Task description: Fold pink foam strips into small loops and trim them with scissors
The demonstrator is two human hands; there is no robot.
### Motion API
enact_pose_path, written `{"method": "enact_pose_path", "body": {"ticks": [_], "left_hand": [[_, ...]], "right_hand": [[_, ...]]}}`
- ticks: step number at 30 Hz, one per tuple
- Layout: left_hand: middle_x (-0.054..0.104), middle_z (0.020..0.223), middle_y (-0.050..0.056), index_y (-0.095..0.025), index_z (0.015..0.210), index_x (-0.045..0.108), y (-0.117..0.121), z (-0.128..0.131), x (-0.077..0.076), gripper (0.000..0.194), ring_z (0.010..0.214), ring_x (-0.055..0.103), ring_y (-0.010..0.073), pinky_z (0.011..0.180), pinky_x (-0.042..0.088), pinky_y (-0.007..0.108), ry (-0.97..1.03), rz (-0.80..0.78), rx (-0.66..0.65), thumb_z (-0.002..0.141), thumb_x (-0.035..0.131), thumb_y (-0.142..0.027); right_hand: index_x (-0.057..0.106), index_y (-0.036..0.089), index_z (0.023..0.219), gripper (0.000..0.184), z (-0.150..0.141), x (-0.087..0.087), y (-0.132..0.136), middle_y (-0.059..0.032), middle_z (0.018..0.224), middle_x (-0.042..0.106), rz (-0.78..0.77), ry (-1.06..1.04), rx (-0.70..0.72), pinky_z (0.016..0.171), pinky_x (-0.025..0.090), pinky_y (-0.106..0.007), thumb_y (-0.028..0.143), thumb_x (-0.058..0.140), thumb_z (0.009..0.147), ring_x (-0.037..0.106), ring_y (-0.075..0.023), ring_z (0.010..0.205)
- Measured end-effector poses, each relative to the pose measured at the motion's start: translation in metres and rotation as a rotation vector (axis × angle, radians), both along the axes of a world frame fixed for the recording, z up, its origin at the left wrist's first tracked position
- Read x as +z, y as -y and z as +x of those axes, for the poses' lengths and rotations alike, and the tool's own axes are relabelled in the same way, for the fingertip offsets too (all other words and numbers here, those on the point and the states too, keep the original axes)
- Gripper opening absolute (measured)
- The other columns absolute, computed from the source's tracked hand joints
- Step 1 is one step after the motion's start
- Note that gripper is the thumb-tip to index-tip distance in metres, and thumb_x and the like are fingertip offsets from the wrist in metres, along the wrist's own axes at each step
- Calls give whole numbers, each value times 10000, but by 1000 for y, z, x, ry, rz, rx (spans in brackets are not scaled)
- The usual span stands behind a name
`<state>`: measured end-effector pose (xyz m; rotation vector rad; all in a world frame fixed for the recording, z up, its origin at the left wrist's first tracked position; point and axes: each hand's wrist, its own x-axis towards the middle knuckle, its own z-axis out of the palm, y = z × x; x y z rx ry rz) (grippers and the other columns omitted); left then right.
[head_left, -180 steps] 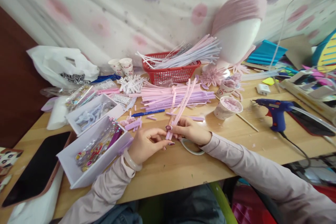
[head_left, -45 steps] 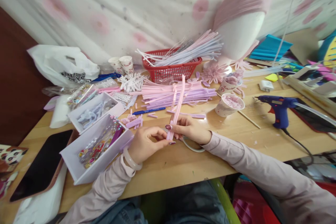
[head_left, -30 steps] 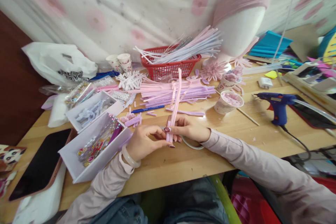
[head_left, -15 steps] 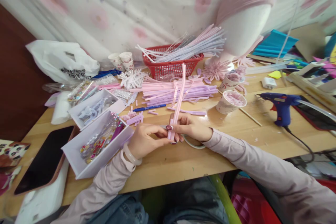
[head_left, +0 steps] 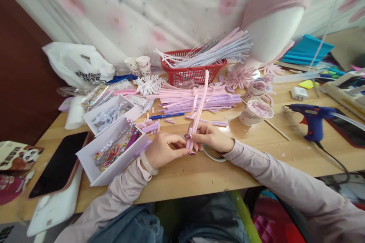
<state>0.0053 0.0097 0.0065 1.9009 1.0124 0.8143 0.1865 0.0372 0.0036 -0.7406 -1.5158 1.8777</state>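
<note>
My left hand (head_left: pixel 164 150) pinches the lower end of a few pink and lilac pipe cleaners (head_left: pixel 201 104) between thumb and fingertips. My right hand (head_left: pixel 212 136) grips the same pipe cleaners just above, thumb pressed on them. They stand up, leaning slightly right, and their long ends lie close together. A short lilac piece shows beside the long ones at the bottom. A pale loop (head_left: pixel 213 155) shows under my right wrist; what it belongs to is hidden. Behind the hands lies a bundle of pink and lilac pipe cleaners (head_left: pixel 199 98).
White boxes (head_left: pixel 94 169) of beads and trinkets stand at left, beside a phone (head_left: pixel 59 163). Cut lilac pieces and a blue pen (head_left: pixel 167 115) lie mid-table. A red basket (head_left: pixel 196 74) stands behind. At right are a paper cup (head_left: pixel 251 117), a stick (head_left: pixel 276 129) and a glue gun (head_left: pixel 313 117).
Six seconds ago the held pipe cleaners were fanned apart at the top and leaned further right; now they lie together and stand straighter. Both hands keep their grip. The view has shifted slightly.
</note>
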Motion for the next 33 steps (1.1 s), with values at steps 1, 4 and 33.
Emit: {"method": "enact_pose_path", "body": {"ticks": [1,4,33], "left_hand": [[718,658,32,-159,707,719,0,0,0,86,550,627,125,540,489,193,-11,-12,13,671,714,-237],[715,663,37,-152,703,712,0,1,-2,77,552,628,128,528,484,193,-25,-75,42,678,697,-222],[701,569,61,-108,673,673,-7,-1,-1,192,548,653,151,549,496,221,167,-675,-121,697,683,-298]], "right_hand": [[578,103,693,262,0,0,0,18,512,597,3,5,4,371,395,-117,341,670,753,510,-39,407],[576,105,692,271,0,0,0,19,513,593,16,12,2,371,378,-117,353,669,753,505,-37,411],[515,129,765,278,-4,-4,5,41,534,536,150,10,-116,420,340,-165,380,634,779,459,-48,445]]}}
